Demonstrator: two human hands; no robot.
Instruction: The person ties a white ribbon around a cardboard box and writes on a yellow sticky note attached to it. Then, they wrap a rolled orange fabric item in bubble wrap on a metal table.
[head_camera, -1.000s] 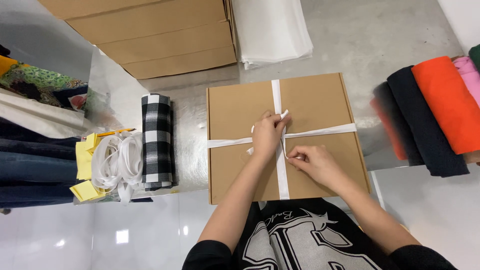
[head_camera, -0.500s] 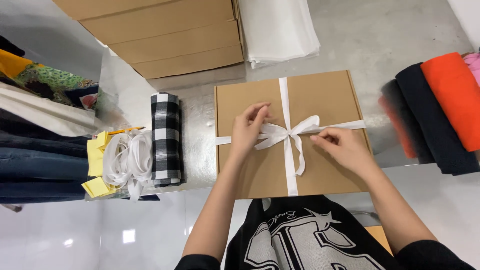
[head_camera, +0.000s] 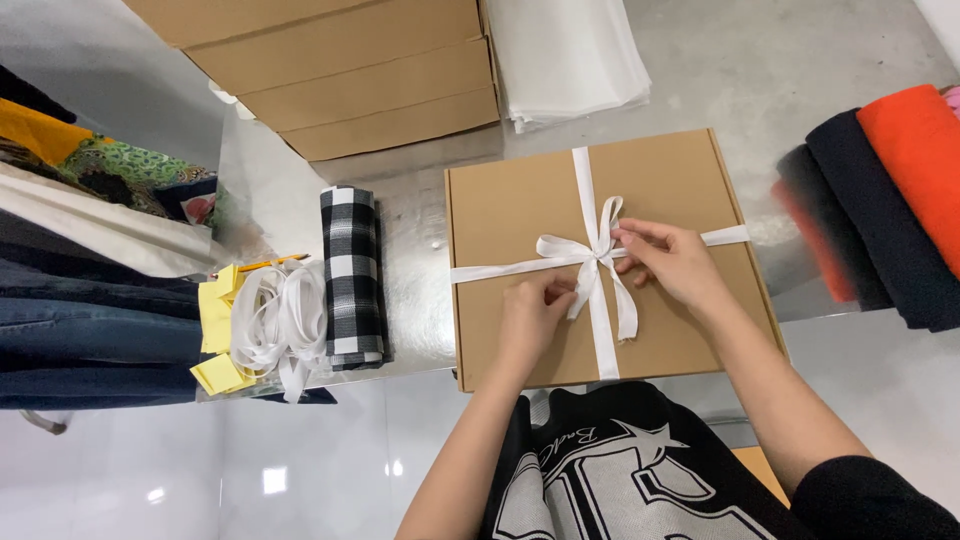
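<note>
We have a flat brown cardboard box (head_camera: 610, 255) lying on the shiny metal table (head_camera: 410, 230), close to its near edge, with a white ribbon (head_camera: 590, 250) crossed over the lid and tied into a bow near the middle. Our left hand (head_camera: 535, 310) pinches the left bow loop between thumb and fingers. Our right hand (head_camera: 670, 260) pinches the ribbon just right of the knot, fingertips closed on it.

The bow looks loose to us. If the two hands pull unevenly, one loop could slide through the knot and the bow would collapse. A harder tug could drag the cross band off centre, or shift the light box towards the table edge, where it already sits close to our body. The hanging tails could get caught under our fingers and twist.

Left of the box stands a black and white checked fabric roll (head_camera: 352, 275), then a heap of white ribbon coils (head_camera: 275, 320) with yellow tags (head_camera: 215, 335), and folded clothes (head_camera: 90, 260) beyond. Stacked brown boxes (head_camera: 340, 70) and white sheets (head_camera: 570, 55) lie further back; rolled fabrics in black and orange (head_camera: 890, 190) lie to the right.

The knot itself is partly covered by our fingers, so we cannot tell how tight it is. The rolls on the right are cut off by the frame edge, and the box's near edge is partly hidden by our arms and dark printed shirt (head_camera: 600, 470).
</note>
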